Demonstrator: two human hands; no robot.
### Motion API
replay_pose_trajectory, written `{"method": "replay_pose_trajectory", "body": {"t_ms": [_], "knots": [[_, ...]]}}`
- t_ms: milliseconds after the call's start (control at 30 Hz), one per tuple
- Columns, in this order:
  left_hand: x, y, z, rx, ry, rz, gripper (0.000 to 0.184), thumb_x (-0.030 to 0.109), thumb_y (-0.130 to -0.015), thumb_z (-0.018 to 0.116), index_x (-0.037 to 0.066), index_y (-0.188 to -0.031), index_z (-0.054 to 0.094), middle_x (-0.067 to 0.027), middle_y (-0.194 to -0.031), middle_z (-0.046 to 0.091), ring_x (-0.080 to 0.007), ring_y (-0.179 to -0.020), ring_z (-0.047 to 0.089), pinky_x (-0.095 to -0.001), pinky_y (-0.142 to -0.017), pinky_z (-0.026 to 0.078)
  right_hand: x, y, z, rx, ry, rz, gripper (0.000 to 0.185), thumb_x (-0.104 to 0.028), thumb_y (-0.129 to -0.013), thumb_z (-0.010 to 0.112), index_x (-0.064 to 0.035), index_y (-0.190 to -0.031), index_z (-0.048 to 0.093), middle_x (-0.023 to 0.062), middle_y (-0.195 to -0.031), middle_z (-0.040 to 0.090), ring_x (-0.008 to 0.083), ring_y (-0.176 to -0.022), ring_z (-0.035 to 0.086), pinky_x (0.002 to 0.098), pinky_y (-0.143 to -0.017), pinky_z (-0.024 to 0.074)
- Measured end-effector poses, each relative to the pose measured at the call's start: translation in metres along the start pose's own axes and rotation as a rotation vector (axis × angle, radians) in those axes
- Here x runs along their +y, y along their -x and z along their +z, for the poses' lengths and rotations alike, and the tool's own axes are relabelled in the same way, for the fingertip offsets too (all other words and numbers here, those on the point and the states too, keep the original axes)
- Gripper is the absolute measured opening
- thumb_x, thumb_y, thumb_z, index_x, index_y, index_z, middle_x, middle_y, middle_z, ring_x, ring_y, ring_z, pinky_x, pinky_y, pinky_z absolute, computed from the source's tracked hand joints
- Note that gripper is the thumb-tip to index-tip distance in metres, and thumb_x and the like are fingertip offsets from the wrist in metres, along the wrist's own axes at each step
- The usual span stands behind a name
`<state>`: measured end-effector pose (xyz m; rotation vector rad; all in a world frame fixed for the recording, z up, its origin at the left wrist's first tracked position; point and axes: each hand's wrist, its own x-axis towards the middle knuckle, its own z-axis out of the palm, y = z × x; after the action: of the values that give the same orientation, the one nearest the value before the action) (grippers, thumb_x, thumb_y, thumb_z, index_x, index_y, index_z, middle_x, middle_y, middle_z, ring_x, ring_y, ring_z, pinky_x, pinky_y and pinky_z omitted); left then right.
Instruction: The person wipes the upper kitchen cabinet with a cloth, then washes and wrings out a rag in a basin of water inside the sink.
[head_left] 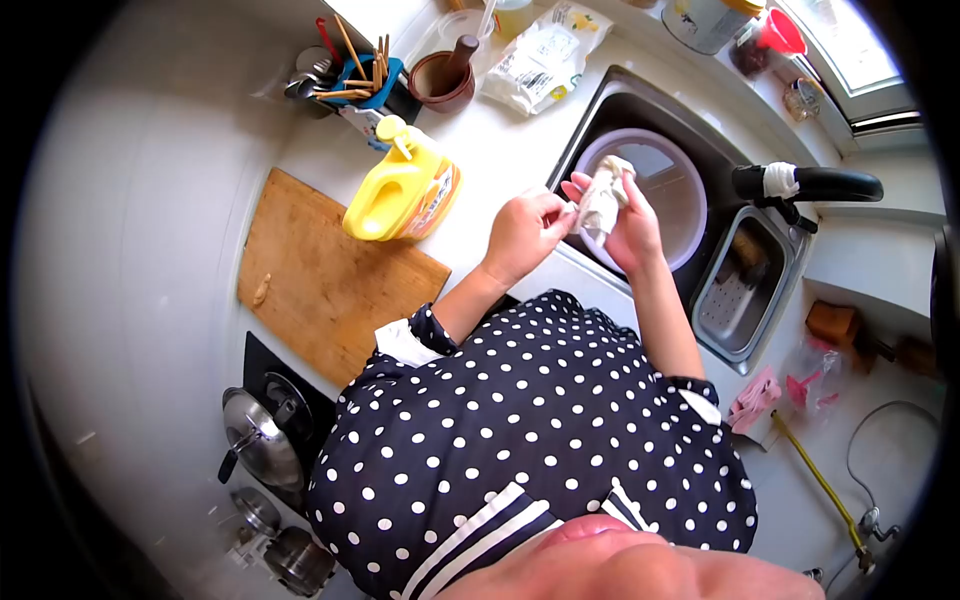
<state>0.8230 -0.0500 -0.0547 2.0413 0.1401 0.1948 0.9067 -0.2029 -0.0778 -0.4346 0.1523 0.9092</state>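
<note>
Item: one white cloth (603, 200), bunched, seen from where I stand in the person's fingers, over the basin. Right hand (634, 228): fingers curled around the cloth. Left hand (522, 238): fingertips pinched together on its edge. Beneath the fingers: one pale purple basin (678, 195), set in a dark sink (622, 105). Left of the fingers, on the counter (490, 165): one yellow jug (415, 188); farther left, one wooden cutting board (320, 285). Right of the fingers: one black tap (838, 184).

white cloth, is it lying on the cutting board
No, the right hand holds the white cloth over the basin in the sink.
</note>
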Motion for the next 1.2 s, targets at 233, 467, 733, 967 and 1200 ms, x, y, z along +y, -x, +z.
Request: {"method": "replay_pose_trajectory", "body": {"t_ms": [233,467,733,967,1200], "knots": [[0.04,0.021,-0.089,0.519,-0.247,0.14,0.011,0.006,-0.079,0.069,0.002,-0.088,0.065,-0.0054,-0.076,0.057,-0.0129,-0.063,0.053,-0.0253,-0.058,0.044,0.038,-0.044,0.044,0.089,0.382,0.088,0.032,-0.028,-0.099,0.039,-0.0085,-0.124,0.042,0.0087,-0.102,0.058,0.0197,-0.091,0.059,0.0368,-0.081,0.049],[-0.035,-0.06,-0.157,0.644,0.1,0.078,0.019,0.016,-0.089,0.06,-0.001,-0.096,0.065,-0.0079,-0.087,0.065,-0.0132,-0.077,0.061,-0.0259,-0.071,0.049,0.076,-0.08,0.112,-0.1,0.7,0.126,0.037,-0.021,-0.097,0.047,-0.0085,-0.131,0.043,0.005,-0.112,0.057,0.0154,-0.1,0.056,0.0314,-0.085,0.0467],[-0.025,-0.075,-0.155,0.244,0.228,-0.344,0.034,0.024,-0.097,0.041,-0.003,-0.096,0.062,-0.0117,-0.084,0.066,-0.0165,-0.078,0.059,-0.0297,-0.074,0.049,0.098,-0.081,0.128,-0.062,0.525,0.17,0.035,-0.018,-0.097,0.043,-0.0084,-0.131,0.041,0.0079,-0.118,0.055,0.0196,-0.108,0.055,0.0423,-0.09,0.0452],[-0.026,-0.083,-0.157,0.173,0.128,-0.451,0.038,0.025,-0.099,0.032,0.0,-0.101,0.06,-0.0105,-0.09,0.065,-0.0164,-0.083,0.057,-0.0309,-0.077,0.05,0.1,-0.077,0.131,-0.023,0.47,0.2,0.034,-0.017,-0.097,0.042,-0.0106,-0.131,0.044,0.0053,-0.119,0.054,0.0179,-0.106,0.055,0.0413,-0.09,0.0456],[-0.027,-0.085,-0.158,0.182,0.029,-0.433,0.036,0.023,-0.097,0.034,-0.001,-0.099,0.061,-0.0105,-0.092,0.065,-0.0168,-0.085,0.059,-0.0313,-0.079,0.049,0.1,-0.071,0.136,-0.003,0.573,0.121,0.033,-0.015,-0.096,0.041,-0.0064,-0.128,0.044,0.0084,-0.114,0.056,0.0193,-0.103,0.057,0.0391,-0.086,0.0477]]}}
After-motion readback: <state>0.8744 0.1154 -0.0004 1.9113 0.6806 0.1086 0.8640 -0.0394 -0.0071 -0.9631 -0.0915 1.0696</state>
